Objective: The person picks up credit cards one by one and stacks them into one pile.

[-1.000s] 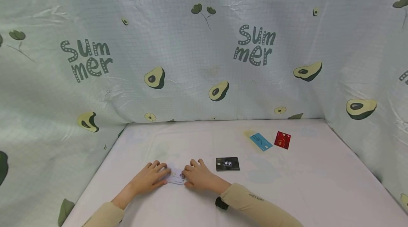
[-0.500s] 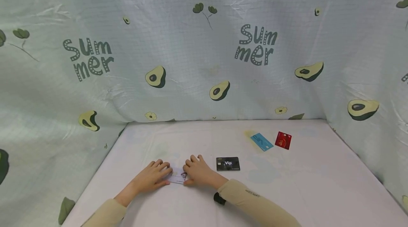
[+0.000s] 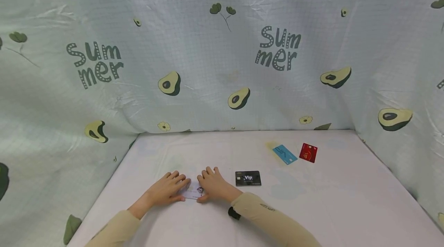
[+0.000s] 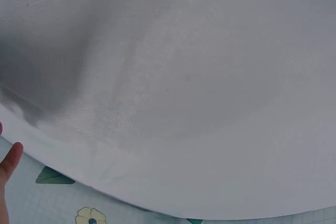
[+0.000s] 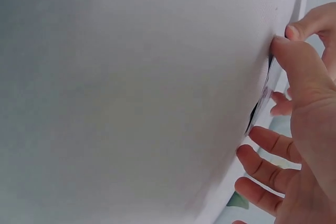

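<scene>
A whitish card (image 3: 192, 192) with a small dark picture near its right end lies low over the table between both hands. My left hand (image 3: 167, 190) holds its left end, thumb at the near edge and fingers at the far side. At the right end, my right hand (image 3: 214, 187) pinches it between thumb and index finger. In the right wrist view the card (image 5: 265, 97) appears nearly edge-on, with a dark line along it, and the right thumb (image 5: 302, 66) is at one edge. Only a bit of a left finger (image 4: 11, 160) enters the left wrist view.
A black card (image 3: 248, 178) marked "Vip" lies just right of the right hand. Farther back are a blue card (image 3: 285, 154) and a red card (image 3: 308, 152). The pale table (image 3: 312, 200) ends at a printed cloth backdrop (image 3: 204, 54).
My left hand has shifted slightly right and away. The right hand and forearm have eased a little left. Both hands stay on the whitish card; the other cards lie where they were.
</scene>
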`<state>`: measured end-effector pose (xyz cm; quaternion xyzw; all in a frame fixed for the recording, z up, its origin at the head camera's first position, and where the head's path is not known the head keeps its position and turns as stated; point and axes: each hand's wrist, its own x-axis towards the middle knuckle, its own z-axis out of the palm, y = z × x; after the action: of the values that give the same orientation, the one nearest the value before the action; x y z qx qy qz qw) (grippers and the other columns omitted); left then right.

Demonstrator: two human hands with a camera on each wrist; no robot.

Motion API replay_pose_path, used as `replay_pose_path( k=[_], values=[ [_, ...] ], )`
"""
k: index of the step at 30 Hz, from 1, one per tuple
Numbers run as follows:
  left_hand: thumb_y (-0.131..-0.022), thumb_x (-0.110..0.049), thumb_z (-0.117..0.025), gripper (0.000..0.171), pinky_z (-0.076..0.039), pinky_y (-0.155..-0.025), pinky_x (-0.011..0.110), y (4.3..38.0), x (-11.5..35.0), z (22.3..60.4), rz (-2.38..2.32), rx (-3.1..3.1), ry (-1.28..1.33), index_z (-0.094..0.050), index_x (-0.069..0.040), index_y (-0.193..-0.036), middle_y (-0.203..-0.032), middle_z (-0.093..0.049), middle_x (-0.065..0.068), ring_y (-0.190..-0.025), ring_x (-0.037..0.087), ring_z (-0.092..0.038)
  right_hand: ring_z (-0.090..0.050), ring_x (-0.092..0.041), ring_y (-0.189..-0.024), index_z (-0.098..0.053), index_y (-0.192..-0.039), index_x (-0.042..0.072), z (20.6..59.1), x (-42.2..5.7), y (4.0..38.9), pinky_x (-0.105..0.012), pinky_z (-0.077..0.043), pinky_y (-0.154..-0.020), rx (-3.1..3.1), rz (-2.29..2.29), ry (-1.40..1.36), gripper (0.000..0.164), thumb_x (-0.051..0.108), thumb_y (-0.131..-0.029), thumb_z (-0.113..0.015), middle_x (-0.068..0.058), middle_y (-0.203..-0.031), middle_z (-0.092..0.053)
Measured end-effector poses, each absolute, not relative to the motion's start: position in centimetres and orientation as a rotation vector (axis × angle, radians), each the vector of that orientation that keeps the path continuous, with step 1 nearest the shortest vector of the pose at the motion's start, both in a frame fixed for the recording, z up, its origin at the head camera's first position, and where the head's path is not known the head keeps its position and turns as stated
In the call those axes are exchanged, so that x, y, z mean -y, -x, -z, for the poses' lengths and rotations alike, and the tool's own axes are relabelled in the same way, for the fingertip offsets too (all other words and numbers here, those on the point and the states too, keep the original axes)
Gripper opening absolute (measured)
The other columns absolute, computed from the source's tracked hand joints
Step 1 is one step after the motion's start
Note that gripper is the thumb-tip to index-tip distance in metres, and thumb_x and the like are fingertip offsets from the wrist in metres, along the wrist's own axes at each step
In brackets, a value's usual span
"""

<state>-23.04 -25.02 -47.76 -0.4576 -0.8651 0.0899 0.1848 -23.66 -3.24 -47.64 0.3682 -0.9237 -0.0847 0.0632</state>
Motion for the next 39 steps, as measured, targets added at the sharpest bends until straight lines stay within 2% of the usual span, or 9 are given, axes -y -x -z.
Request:
replay_pose_path(
  k=[5, 11, 20, 32, 39],
  values=[
    [-0.079, -0.051, -0.056, 0.055, -0.037, -0.071, 0.031, 23.28, 25.03, 47.83, -0.226, 2.430, 1.304, -0.054, -0.011, -0.115, -0.099, -0.051, -0.002, -0.087, 0.013, -0.041, -0.043, -0.016, -0.102, -0.052, -0.107, 0.016, 47.76, 3.63, 23.83, -0.043, -0.037, -0.091, 2.840, 0.228, -1.093, 0.063, 0.067, -0.069, -0.057, 0.001, -0.103, -0.053],
    [-0.077, -0.051, -0.058, 0.054, -0.036, -0.069, 0.029, 23.40, 25.25, 48.25, -0.172, 2.398, 1.312, -0.056, -0.011, -0.114, -0.096, -0.050, -0.004, -0.084, 0.011, -0.039, -0.042, -0.014, -0.096, -0.051, -0.104, 0.016, 47.89, 3.76, 23.91, -0.039, -0.037, -0.087, 2.848, 0.203, -1.086, 0.062, 0.066, -0.069, -0.058, 0.003, -0.099, -0.051],
    [-0.077, -0.052, -0.057, 0.054, -0.039, -0.070, 0.033, 23.41, 25.40, 48.25, -0.165, 2.409, 1.299, -0.057, -0.012, -0.114, -0.103, -0.053, 0.000, -0.088, 0.014, -0.042, -0.042, -0.014, -0.095, -0.050, -0.105, 0.015, 47.74, 3.89, 23.85, -0.038, -0.036, -0.085, 2.861, 0.184, -1.093, 0.062, 0.065, -0.068, -0.059, 0.003, -0.098, -0.052],
    [-0.075, -0.049, -0.062, 0.051, -0.038, -0.069, 0.031, 23.11, 25.32, 47.98, -0.196, 2.360, 1.297, -0.060, -0.010, -0.108, -0.096, -0.053, -0.001, -0.086, 0.014, -0.043, -0.042, -0.014, -0.091, -0.051, -0.108, 0.018, 47.28, 3.82, 23.38, -0.037, -0.035, -0.082, 2.800, 0.167, -1.155, 0.057, 0.060, -0.070, -0.061, 0.005, -0.099, -0.054],
    [-0.078, -0.053, -0.057, 0.053, -0.038, -0.070, 0.031, 22.98, 25.25, 48.00, -0.241, 2.348, 1.289, -0.060, -0.010, -0.109, -0.096, -0.053, -0.001, -0.087, 0.014, -0.044, -0.041, -0.014, -0.088, -0.052, -0.108, 0.019, 47.44, 3.59, 23.52, -0.035, -0.033, -0.078, 2.755, 0.195, -1.157, 0.058, 0.061, -0.069, -0.061, 0.006, -0.095, -0.054]
  ],
)
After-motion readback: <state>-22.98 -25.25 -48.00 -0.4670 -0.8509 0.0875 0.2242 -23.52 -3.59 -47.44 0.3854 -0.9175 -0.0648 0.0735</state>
